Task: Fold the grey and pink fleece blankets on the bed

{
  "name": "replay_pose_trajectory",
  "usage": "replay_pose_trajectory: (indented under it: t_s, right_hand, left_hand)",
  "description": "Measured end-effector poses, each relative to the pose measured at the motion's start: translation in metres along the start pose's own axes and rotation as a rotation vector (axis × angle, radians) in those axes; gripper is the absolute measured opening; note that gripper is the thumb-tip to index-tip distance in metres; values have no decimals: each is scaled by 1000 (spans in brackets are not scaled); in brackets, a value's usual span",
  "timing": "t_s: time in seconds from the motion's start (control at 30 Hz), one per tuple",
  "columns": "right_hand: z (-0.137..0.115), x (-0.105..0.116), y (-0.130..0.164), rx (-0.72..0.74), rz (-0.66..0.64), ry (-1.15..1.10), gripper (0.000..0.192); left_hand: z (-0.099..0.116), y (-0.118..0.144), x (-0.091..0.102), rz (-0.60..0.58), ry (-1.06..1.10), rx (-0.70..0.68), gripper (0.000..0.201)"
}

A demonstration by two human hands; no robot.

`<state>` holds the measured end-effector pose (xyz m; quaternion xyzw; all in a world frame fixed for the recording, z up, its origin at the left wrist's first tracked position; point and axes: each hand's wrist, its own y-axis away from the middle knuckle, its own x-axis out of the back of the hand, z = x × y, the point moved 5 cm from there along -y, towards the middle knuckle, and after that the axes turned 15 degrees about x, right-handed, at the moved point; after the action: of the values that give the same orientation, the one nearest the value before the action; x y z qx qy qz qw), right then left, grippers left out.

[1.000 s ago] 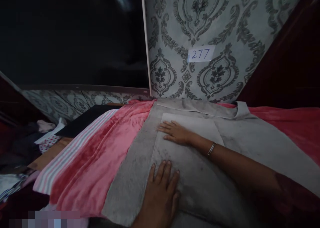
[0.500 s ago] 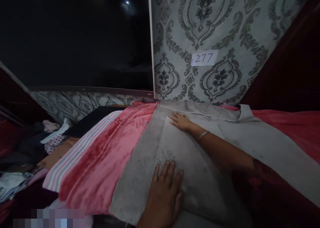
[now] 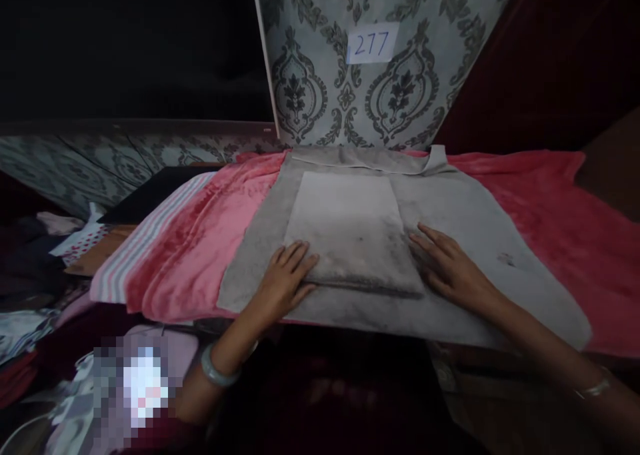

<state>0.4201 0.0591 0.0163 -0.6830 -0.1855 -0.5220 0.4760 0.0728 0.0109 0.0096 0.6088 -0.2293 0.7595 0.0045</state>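
Note:
A flat, roughly rectangular piece of folded grey cloth (image 3: 350, 232) lies on a larger grey cloth (image 3: 465, 208), its front edge showing a dark fold line. My left hand (image 3: 286, 274) rests at its front left corner, palm down with the fingers extended. At the right edge of the folded piece is my right hand (image 3: 453, 268), its fingers stretched out and slightly apart. Neither hand grips anything. A light bangle circles my left wrist and a thin bracelet my right.
Under the grey cloth spreads a pink-red plush blanket (image 3: 200, 242) with a striped border at left. A black flat object (image 3: 145, 192) lies behind it. A dark screen (image 3: 130, 55) and patterned wall stand at the back. Clothes are heaped at left; a patch is pixelated.
My right hand has moved from the back left of the folded cloth to its right side. My left hand now lies at the front left corner. The view has tilted down and shifted right.

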Motion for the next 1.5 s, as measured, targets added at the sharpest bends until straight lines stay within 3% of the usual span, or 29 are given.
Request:
replay_pose_trajectory:
  t_s: [0.1, 0.27, 0.5, 0.73, 0.87, 1.1, 1.2, 1.27, 1.5]
  right_hand:
    - [-19, -3, 12, 48, -42, 11, 88]
    - [-30, -17, -3, 138, -78, -3, 99]
    - [-27, -16, -27, 166, -35, -160, 57]
    - [-14, 17, -63, 108, 71, -327, 38]
    - [-10, 26, -78, 47, 65, -356, 37]
    - [-6, 29, -86, -42, 218, -447, 33]
    - [-1, 39, -94, -127, 274, -482, 29]
    - [5, 57, -102, -168, 329, -494, 27]
    - [36, 169, -145, -208, 747, -611, 26]
  left_hand:
    - [-9, -1, 3, -41, -29, 1, 50]
    - [-5, -9, 9, -149, -123, -69, 56]
    - [7, -12, 17, -156, -137, -53, 61]
    - [23, -16, 12, -53, -75, 95, 70]
    - [30, -24, 5, 16, -125, 239, 53]
    - [1, -17, 8, 156, -6, 232, 47]
    - [-17, -23, 30, 288, 100, 231, 38]
    - [-25, -38, 58, 365, 177, 231, 32]
    - [-8, -138, 212, 546, 414, 186, 29]
